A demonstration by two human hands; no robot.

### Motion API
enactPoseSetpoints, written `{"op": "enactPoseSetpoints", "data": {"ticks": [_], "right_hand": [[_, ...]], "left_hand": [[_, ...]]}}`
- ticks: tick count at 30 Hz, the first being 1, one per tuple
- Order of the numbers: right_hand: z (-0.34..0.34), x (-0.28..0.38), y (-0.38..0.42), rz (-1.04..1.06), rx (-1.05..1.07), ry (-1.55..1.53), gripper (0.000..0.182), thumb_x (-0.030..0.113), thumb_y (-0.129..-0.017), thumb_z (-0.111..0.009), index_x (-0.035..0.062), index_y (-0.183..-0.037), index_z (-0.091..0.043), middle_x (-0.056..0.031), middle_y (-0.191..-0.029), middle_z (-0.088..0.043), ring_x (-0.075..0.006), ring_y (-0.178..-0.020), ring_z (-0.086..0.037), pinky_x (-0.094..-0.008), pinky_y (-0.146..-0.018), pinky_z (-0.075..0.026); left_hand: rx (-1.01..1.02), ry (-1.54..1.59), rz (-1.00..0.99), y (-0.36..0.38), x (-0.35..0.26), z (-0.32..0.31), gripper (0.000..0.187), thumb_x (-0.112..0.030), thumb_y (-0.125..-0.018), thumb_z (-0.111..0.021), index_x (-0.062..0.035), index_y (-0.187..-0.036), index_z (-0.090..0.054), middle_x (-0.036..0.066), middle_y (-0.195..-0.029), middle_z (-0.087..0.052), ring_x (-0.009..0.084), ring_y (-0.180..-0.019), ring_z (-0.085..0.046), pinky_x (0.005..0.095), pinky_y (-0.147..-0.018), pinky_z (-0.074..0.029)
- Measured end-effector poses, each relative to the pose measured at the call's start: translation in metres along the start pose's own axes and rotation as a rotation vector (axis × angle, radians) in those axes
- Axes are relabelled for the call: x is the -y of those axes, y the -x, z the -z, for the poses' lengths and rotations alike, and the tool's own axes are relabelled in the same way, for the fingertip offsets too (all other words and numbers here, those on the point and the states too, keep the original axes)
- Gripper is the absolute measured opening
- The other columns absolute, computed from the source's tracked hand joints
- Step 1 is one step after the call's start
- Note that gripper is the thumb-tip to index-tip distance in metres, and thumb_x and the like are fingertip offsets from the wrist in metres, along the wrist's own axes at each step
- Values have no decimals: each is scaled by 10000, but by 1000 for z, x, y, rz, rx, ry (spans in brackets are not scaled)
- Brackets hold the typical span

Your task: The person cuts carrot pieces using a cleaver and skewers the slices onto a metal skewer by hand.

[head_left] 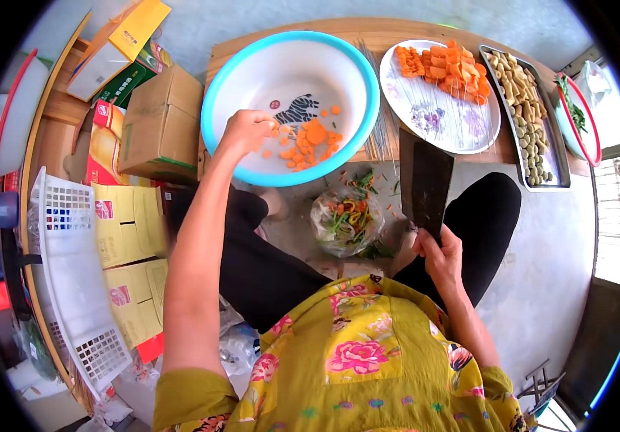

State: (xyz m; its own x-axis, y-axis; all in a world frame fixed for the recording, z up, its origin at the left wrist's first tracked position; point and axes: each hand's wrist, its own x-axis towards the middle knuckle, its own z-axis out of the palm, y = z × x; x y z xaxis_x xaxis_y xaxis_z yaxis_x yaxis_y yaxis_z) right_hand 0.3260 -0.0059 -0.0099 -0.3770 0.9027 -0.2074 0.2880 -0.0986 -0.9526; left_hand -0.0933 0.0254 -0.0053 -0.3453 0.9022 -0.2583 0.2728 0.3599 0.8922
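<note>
My left hand (248,132) is over the left side of a white basin (252,75) with a blue rim. Its fingers are pinched together, and a bit of orange carrot shows at the fingertips. Cut carrot slices (313,138) lie in the bottom of the basin. My right hand (441,252) grips the handle of a cleaver (425,180), whose broad dark blade points up and away from me, above my right knee. Beyond the blade, a white flowered plate (403,93) carries orange carrot pieces (454,68) on thin skewers.
Loose skewers (378,137) lie between basin and plate. A metal tray (554,162) of skewered food stands to the right, beside a red-rimmed bowl (583,108). A bag of vegetable scraps (346,223) sits between my feet. Cardboard boxes (162,119) and a white plastic basket (76,273) crowd the left.
</note>
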Motion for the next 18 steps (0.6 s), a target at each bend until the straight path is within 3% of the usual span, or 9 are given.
{"op": "enactPoseSetpoints", "data": {"ticks": [2,6,8,12,14,18], "right_hand": [[-1,1,-1,1,-3,0,125,87,-910,-527,5,-914,-621,4,-633,-566,-50,-591,-492,-221,-550,-393],[-4,-3,-4,-18,-17,-38,128,83,-909,-527,4,-834,-594,3,-634,-562,-48,-593,-483,-220,-552,-386],[-6,-1,-6,-31,-28,-48,135,84,-908,-528,5,-814,-585,5,-635,-561,-46,-592,-478,-220,-550,-383],[-6,-4,-7,-21,-34,-67,144,87,-907,-530,7,-798,-578,12,-638,-561,-40,-590,-468,-219,-547,-377],[-7,-4,-9,-32,-31,-63,147,89,-908,-531,7,-796,-578,13,-637,-559,-39,-587,-465,-217,-543,-373],[-8,-1,-8,-64,-28,-102,151,91,-909,-527,9,-794,-583,18,-636,-554,-36,-577,-460,-212,-531,-363]], "left_hand": [[-79,-498,88,-32,24,15,230,-198,-793,-663,-7,-922,-662,104,-747,-684,188,-668,-651,332,-625,-520],[-182,-607,62,-72,86,19,252,-234,-773,-673,-18,-902,-669,122,-747,-678,246,-688,-666,382,-680,-516],[-419,-814,-145,-78,103,10,155,-154,-773,-668,-12,-834,-677,147,-732,-673,275,-661,-676,388,-657,-529],[-348,-815,-19,-71,81,-1,64,-68,-766,-661,-8,-779,-678,172,-726,-673,275,-605,-676,379,-610,-542],[-91,-844,256,-75,70,0,39,-22,-775,-657,9,-789,-678,186,-728,-676,281,-573,-672,361,-565,-546],[-27,-752,326,-79,68,0,81,-53,-792,-681,27,-780,-679,146,-709,-684,230,-563,-667,327,-538,-538]]}}
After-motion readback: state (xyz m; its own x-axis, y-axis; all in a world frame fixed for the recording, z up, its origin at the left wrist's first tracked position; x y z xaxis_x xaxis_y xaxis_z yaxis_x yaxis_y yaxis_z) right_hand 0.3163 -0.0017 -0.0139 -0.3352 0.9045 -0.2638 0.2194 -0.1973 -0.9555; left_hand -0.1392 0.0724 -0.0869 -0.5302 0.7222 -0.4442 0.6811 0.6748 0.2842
